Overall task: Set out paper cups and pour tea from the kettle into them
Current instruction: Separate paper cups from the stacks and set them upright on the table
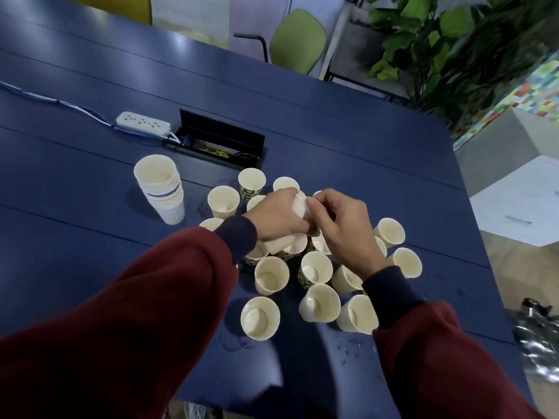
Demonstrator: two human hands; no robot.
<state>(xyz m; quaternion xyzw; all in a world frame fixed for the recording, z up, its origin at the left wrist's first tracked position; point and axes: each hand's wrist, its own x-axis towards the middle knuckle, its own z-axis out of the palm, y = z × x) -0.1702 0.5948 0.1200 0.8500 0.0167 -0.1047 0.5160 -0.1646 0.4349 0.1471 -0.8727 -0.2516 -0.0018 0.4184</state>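
Paper cups nested in a tall stack (160, 189) stand upright on the blue table (363, 152), well left of the fingers. The left hand (278, 216) curls its fingers round a short white sleeve of cups (298, 205), held on its side; the right hand (341, 225) pinches the sleeve's upper end between thumb and bent fingertips. Under and around both hands, many loose cups (320, 302) stand mouth-up, close together. Far right of the fingers lies a shiny metal thing (535, 331), too blurred to name
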